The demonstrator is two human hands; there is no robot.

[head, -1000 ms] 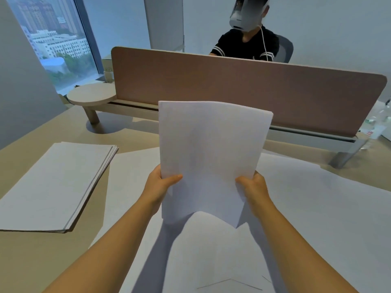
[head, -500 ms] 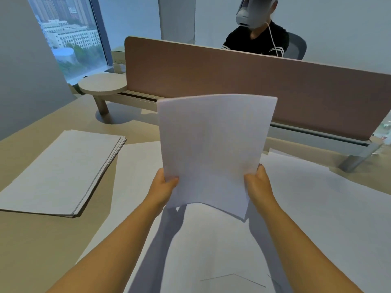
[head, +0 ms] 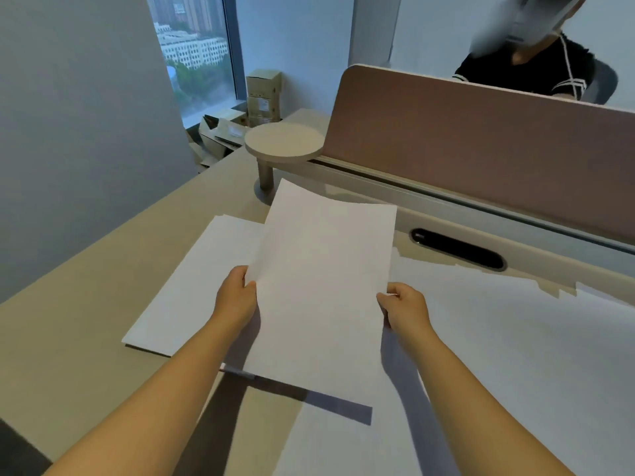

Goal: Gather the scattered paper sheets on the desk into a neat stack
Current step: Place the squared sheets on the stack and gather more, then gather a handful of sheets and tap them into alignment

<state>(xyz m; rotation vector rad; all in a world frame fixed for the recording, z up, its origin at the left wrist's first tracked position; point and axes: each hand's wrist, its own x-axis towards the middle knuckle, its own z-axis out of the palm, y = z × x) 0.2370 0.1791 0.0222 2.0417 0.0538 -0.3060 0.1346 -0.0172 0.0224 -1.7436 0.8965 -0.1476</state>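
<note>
I see my left hand (head: 237,297) and right hand (head: 405,309) each closed on a side edge of one white sheet (head: 323,290), the left grip pinching the left edge, the right grip pinching the right edge, fingers curled round the paper. The sheet hangs tilted above the worktop (head: 86,338), its left part over the stack of sheets (head: 192,286) that lies flat to my left, its lower edge casting a dark shadow. More loose white sheets (head: 515,355) cover the worktop to my right. Beyond them a brown divider panel (head: 481,142) stands upright, with a round shelf (head: 283,144) at its left end and a dark cable slot (head: 457,249) just before it.
</note>
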